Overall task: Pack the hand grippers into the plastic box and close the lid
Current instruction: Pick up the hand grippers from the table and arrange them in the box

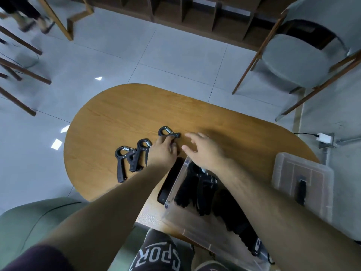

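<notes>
I have the fingers of the left hand (163, 151) curled over the handles of a black hand gripper (168, 132) with a steel spring. It sits at the centre of the frame on the oval wooden table (109, 114). The right hand (203, 150) hovers just beside it, fingers spread and holding nothing. I judge it best to lift this one by both handles and lay it flat alongside those already packed. Two more black grippers (121, 165) lie left of the hand. The clear plastic box (174, 186), lower centre, already holds several dark grippers, and its translucent lid (287, 169) lies apart at the right edge.
</notes>
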The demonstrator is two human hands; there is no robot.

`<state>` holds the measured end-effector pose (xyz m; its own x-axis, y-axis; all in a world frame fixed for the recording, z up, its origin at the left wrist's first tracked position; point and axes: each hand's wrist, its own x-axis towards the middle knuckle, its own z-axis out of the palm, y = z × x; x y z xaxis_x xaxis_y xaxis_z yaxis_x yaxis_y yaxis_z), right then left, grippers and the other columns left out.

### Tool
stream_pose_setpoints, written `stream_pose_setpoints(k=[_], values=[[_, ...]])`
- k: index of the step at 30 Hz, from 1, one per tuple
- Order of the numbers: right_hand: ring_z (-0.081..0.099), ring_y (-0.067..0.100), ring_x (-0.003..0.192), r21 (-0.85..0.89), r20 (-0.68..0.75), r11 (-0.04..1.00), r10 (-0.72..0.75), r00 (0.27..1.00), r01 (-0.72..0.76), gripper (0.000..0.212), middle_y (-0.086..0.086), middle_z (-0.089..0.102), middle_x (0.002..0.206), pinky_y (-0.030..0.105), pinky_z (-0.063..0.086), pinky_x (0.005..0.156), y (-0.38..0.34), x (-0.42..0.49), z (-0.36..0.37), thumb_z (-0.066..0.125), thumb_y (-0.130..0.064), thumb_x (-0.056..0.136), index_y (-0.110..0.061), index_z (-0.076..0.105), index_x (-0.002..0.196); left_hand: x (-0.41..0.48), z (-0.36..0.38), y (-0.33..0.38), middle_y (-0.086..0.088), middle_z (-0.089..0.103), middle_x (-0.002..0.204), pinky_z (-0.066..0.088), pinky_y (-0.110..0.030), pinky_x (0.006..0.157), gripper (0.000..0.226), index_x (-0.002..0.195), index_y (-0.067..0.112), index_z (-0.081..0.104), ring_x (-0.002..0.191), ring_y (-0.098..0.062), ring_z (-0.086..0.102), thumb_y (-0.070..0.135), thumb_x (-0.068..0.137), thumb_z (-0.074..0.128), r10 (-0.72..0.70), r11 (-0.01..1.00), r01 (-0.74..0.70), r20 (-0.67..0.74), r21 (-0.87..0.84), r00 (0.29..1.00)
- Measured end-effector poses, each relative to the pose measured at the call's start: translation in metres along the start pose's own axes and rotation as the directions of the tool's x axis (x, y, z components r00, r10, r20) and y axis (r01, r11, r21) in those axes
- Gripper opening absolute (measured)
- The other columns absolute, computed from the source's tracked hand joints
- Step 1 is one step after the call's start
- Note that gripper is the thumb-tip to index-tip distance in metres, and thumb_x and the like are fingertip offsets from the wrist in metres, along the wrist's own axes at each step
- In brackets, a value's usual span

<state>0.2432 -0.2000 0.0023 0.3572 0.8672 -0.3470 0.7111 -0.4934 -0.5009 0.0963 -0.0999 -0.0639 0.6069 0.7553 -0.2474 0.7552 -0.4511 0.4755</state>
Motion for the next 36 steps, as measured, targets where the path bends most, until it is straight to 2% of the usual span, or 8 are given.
stream_pose_setpoints(k=[5, 9, 13, 17, 23, 27, 31, 36], values=[[0.054, 0.018, 0.124, 0.021, 0.006, 0.998, 0.054, 0.999, -0.054, 0.054, -0.004, 0.056, 0.137, 0.038, 0.051, 0.093, 0.001, 0.030, 0.009, 0.049, -0.054, 0.098, -0.033, 0.043, 0.148, 0.043, 0.017, -0.021, -0.015, 0.050, 0.131, 0.040, -0.049, 0.100, 0.045, 0.145, 0.027, 0.042, 0.121, -0.038, 0.047, 0.028, 0.100, 0.043, -0.189, 0.964, 0.143, 0.199, 0.225, 0.962], [0.055, 0.020, 0.123, 0.012, 0.016, 0.996, 0.087, 0.996, -0.088, 0.058, -0.002, 0.056, 0.137, 0.040, 0.052, 0.092, 0.011, 0.037, 0.011, 0.048, -0.055, 0.098, -0.030, 0.041, 0.150, 0.057, 0.034, -0.037, -0.016, 0.052, 0.137, 0.029, -0.052, 0.112, 0.054, 0.148, 0.030, 0.032, 0.131, -0.039, 0.044, 0.021, 0.097, 0.048, -0.247, 0.892, 0.087, 0.317, 0.444, 0.916], [0.057, 0.020, 0.119, 0.001, -0.002, 0.996, 0.088, 0.996, -0.088, 0.059, -0.001, 0.058, 0.135, 0.041, 0.053, 0.093, 0.016, 0.031, 0.005, 0.048, -0.054, 0.099, -0.027, 0.041, 0.151, 0.060, 0.043, -0.038, -0.018, 0.051, 0.135, 0.028, -0.051, 0.111, 0.050, 0.144, 0.028, 0.037, 0.128, -0.039, 0.046, 0.018, 0.097, 0.050, -0.253, 0.854, 0.060, 0.309, 0.517, 0.917], [0.059, 0.020, 0.115, -0.020, -0.024, 0.998, 0.052, 0.998, -0.053, 0.058, -0.001, 0.061, 0.129, 0.041, 0.054, 0.089, 0.018, 0.026, -0.001, 0.048, -0.053, 0.099, -0.030, 0.039, 0.151, 0.065, 0.043, -0.031, -0.017, 0.052, 0.127, 0.036, -0.048, 0.106, 0.038, 0.134, 0.023, 0.051, 0.120, -0.038, 0.049, 0.016, 0.097, 0.050, -0.249, 0.882, 0.099, 0.276, 0.462, 0.928], [0.060, 0.021, 0.114, 0.003, -0.082, 0.998, 0.056, 0.995, -0.056, 0.054, -0.001, 0.060, 0.130, 0.039, 0.055, 0.086, 0.022, 0.011, -0.018, 0.050, -0.048, 0.100, -0.028, 0.041, 0.149, 0.071, -0.006, 0.004, -0.017, 0.045, 0.130, 0.044, -0.043, 0.096, 0.061, 0.143, 0.026, 0.049, 0.122, -0.036, 0.041, -0.004, 0.091, 0.043, -0.146, 0.935, 0.070, 0.197, 0.348, 0.970], [0.058, 0.023, 0.118, 0.030, -0.115, 0.995, 0.093, 0.989, -0.090, 0.052, 0.001, 0.057, 0.136, 0.040, 0.054, 0.088, 0.025, -0.003, -0.045, 0.049, -0.047, 0.101, -0.029, 0.041, 0.149, 0.060, -0.056, 0.035, -0.017, 0.052, 0.120, 0.043, -0.043, 0.090, 0.051, 0.139, 0.024, 0.057, 0.108, -0.038, 0.047, 0.003, 0.094, 0.047, 0.069, 0.954, -0.066, 0.001, 0.292, 0.998], [0.059, 0.015, 0.112, 0.188, -0.132, 0.979, 0.098, 0.986, -0.072, 0.054, -0.004, 0.057, 0.132, 0.038, 0.054, 0.090, 0.026, -0.029, -0.076, 0.054, -0.046, 0.100, -0.033, 0.038, 0.150, 0.021, -0.090, 0.076, -0.020, 0.057, 0.108, 0.041, -0.040, 0.084, 0.039, 0.126, 0.018, 0.069, 0.097, -0.041, 0.053, 0.002, 0.092, 0.057, 0.250, 0.964, -0.226, -0.183, 0.142, 0.951], [0.060, 0.007, 0.101, 0.332, -0.132, 0.942, 0.092, 0.987, -0.043, 0.043, -0.008, 0.063, 0.125, 0.027, 0.050, 0.088, 0.031, -0.082, -0.102, 0.065, -0.029, 0.097, -0.028, 0.054, 0.139, -0.052, -0.073, 0.113, -0.010, 0.056, 0.107, 0.051, -0.043, 0.092, 0.037, 0.125, 0.026, 0.068, 0.100, -0.037, 0.058, 0.010, 0.093, 0.062, 0.220, 0.964, -0.227, -0.064, -0.137, 0.973]])
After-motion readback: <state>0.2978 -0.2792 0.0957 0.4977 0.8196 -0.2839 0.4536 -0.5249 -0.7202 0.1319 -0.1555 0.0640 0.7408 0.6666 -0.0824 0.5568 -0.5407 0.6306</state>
